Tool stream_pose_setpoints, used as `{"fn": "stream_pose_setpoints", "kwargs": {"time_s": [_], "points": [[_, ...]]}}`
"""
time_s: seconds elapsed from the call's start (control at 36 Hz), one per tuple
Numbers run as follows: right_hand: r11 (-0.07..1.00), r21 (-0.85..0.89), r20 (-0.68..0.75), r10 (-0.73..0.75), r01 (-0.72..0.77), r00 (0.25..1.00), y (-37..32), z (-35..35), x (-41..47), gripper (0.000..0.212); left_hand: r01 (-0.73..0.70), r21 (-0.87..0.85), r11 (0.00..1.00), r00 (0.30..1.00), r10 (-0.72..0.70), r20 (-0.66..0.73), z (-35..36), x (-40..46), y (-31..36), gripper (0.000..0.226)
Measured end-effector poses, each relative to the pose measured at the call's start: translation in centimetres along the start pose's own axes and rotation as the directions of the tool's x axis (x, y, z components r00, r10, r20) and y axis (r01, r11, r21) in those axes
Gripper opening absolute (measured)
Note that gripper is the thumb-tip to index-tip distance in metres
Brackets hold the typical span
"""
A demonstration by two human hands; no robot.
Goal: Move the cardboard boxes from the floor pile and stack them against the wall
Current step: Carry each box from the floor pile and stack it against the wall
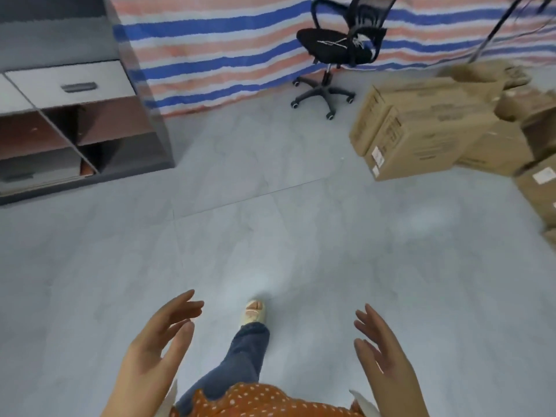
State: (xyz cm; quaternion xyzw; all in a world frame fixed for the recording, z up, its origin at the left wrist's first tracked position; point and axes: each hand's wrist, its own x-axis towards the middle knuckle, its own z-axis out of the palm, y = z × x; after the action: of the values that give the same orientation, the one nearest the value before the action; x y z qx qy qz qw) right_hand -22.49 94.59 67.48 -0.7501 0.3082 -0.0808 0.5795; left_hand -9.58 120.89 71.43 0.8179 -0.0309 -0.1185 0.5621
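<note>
A pile of brown cardboard boxes [427, 130] lies on the grey floor at the right, some flat and some tipped, with white labels on their ends. More boxes [538, 191] run off the right edge. My left hand [159, 335] and my right hand [382, 350] hang low in front of me, palms facing each other, fingers spread and holding nothing. Both hands are well short of the boxes, with bare floor between.
A black office chair [337, 46] on castors stands by the striped tarp wall [210, 49] at the back. A grey shelf unit [75, 115] with drawers fills the left. A dark pole [493, 28] leans at the top right. My leg and foot [254, 311] step forward on the tiled floor.
</note>
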Motion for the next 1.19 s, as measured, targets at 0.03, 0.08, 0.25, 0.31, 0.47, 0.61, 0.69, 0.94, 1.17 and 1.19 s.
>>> {"fn": "stream_pose_setpoints", "kwargs": {"time_s": [0.03,0.08,0.25,0.31,0.47,0.61,0.69,0.94,1.17,1.19], "points": [[1.0,0.015,-0.05,0.0,0.0,0.999,-0.1,-0.1,1.4,0.066,-0.012,-0.007,1.0,1.0,0.012,-0.004,0.4,1.8,0.5,0.043],[0.999,0.048,-0.129,-0.006,0.013,0.992,-1.1,-0.2,4.2,0.058,-0.032,-0.027,0.999,0.999,0.032,0.009,1.3,5.4,1.7,0.037],[0.989,0.142,-0.337,0.012,0.038,0.941,-4.3,-1.3,12.0,0.037,-0.082,-0.045,0.996,0.992,0.086,0.094,5.0,16.2,6.3,0.047],[0.987,0.155,-0.399,0.02,0.046,0.917,-4.7,-2.1,13.9,0.049,-0.104,-0.039,0.994,0.984,0.108,0.143,6.8,19.4,7.6,0.04],[0.965,0.259,-0.55,0.124,0.027,0.826,-5.2,-5.5,19.1,0.038,-0.157,-0.096,0.983,0.959,0.175,0.223,13.9,27.0,12.0,0.034],[0.963,0.265,-0.594,0.126,0.045,0.795,-4.8,-10.5,24.4,0.042,-0.174,-0.12,0.977,0.935,0.202,0.291,21.3,31.3,14.9,0.038],[0.975,0.22,-0.603,0.11,0.032,0.79,-4.5,-14.8,28.0,0.041,-0.176,-0.141,0.974,0.936,0.21,0.283,26.2,33.5,16.8,0.037],[0.991,0.129,-0.625,0.049,0.04,0.779,-4.6,-28.2,38.9,0.047,-0.167,-0.136,0.977,0.935,0.2,0.292,39.8,38.4,22.4,0.049],[0.992,0.123,-0.632,0.064,0.018,0.772,-5.2,-32.5,49.0,0.056,-0.14,-0.135,0.981,0.949,0.172,0.265,46.5,45.4,25.4,0.04],[0.992,0.129,-0.625,0.073,0.011,0.777,-5.3,-32.8,50.4,0.052,-0.13,-0.131,0.983,0.949,0.162,0.27,47.2,46.7,25.5,0.04]]}}
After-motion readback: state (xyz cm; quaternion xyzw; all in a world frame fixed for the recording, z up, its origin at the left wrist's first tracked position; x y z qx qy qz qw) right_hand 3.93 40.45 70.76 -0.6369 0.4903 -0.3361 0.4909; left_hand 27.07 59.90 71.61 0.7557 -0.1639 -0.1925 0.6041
